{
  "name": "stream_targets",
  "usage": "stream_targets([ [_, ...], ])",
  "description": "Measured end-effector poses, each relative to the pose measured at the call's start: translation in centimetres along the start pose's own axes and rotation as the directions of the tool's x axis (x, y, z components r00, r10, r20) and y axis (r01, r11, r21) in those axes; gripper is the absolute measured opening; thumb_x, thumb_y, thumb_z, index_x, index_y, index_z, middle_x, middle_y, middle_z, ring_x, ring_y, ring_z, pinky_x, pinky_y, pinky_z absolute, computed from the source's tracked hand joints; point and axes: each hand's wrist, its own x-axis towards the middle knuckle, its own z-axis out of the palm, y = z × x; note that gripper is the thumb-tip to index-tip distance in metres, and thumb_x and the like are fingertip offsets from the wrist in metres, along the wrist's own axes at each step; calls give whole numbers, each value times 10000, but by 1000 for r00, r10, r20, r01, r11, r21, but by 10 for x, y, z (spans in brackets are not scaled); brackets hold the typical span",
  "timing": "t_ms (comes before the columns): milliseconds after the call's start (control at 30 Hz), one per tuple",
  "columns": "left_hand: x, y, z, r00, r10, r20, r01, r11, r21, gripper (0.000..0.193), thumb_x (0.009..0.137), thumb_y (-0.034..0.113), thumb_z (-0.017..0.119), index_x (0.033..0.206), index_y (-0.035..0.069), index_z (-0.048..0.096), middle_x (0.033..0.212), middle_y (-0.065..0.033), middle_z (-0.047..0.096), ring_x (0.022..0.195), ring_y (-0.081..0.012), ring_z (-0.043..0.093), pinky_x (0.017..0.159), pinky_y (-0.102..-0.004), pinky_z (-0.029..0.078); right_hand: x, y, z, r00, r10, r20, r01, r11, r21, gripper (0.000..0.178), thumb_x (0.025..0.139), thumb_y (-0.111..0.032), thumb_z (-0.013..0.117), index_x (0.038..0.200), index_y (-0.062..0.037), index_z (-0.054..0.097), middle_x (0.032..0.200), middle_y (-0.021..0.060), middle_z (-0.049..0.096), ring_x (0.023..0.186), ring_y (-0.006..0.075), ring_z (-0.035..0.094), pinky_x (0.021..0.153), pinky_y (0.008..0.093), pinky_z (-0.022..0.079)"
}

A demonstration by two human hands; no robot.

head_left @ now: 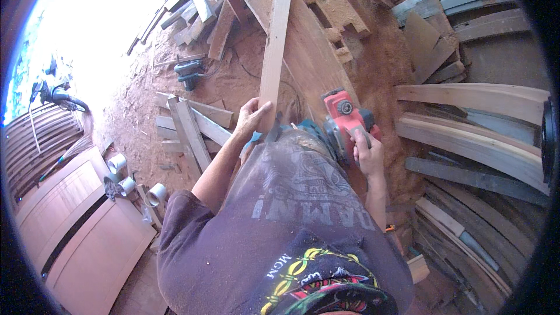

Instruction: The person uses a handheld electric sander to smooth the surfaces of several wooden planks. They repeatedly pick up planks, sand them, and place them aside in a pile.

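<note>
A long, narrow, pale wooden strip [275, 46] runs away from my body, lying over a wide brown plank [315, 52]. My left hand [249, 118] is closed on the strip's near end, with the thumb on top and the fingers at its left side. In my right hand [368, 154] I grip the handle of a red and black electric planer [345, 112] by its rear part. The planer sits to the right of the strip and apart from it, beside the wide plank's near part. Its underside is hidden.
Sawdust covers the ground [227, 84]. A dark teal power tool [188, 73] with a cable lies left of the plank, near loose boards [189, 131]. Stacked timber [472, 134] lines the right side. Wooden panels [99, 245] and white rolls [116, 163] are at lower left.
</note>
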Motion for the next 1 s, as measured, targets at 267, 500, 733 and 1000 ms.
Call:
stream_targets([
  [267,-29,19,43,948,302,-100,-113,614,781,1098,808,513,849,1607,-30,328,1335,-308,659,1233,-453,660,1031,-498,543,2,1,4,999,-45,-1,45,999,-6,485,1084,-450,592,949,-1,715,623,-36,562,511,47,491,471,252,379],
  [500,1,57,44,953,154,260,-130,986,-104,777,985,237,761,1650,109,382,1301,-66,713,1053,-159,698,882,-339,578,3,2,2,996,-75,38,75,997,1,490,1081,-454,587,934,-6,716,596,-34,557,492,54,495,459,256,367],
  [733,-23,163,68,896,340,285,-183,868,-462,684,1073,215,635,1661,58,322,1416,-120,668,1189,-199,712,875,-305,595,6,1,3,997,-78,19,78,997,-6,505,1071,-477,602,926,-7,718,602,-24,580,495,57,516,457,249,387],
  [1000,-55,294,77,737,650,184,-582,750,-315,747,991,329,753,1581,-3,438,1381,-196,670,1250,-259,672,1069,-369,531,10,5,3,988,-147,36,148,989,-22,509,1076,-482,593,925,-12,717,599,-21,580,491,61,525,454,256,385],
])
